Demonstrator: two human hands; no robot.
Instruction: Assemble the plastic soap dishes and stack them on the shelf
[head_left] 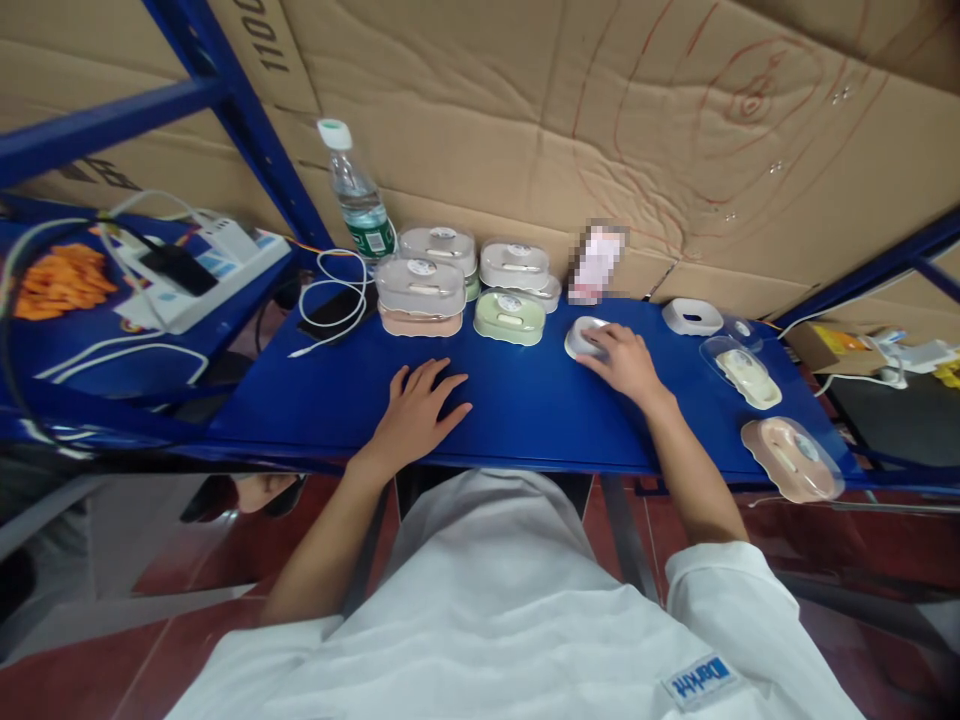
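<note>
My left hand (421,412) lies flat on the blue table with its fingers spread, holding nothing. Over the right half of the tabletop, my right hand (626,362) grips a small white oval case (582,337), fingers on its top and thumb at its near side. The hand partly covers that case. Between the hands and farther back sits a green case under a clear lid (510,317). Left of it, a clear-lidded case (420,287) is stacked on a pink one (421,322). More lidded cases (514,264) stand behind.
A water bottle (358,200) and a coiled white cable (334,300) are at the back left. A blurred phone-like object (598,262) leans on the cardboard wall (465,120). To the right lie a white oval cover (691,317), a cream case (748,378) and a pink lidded case (793,460) by the edge.
</note>
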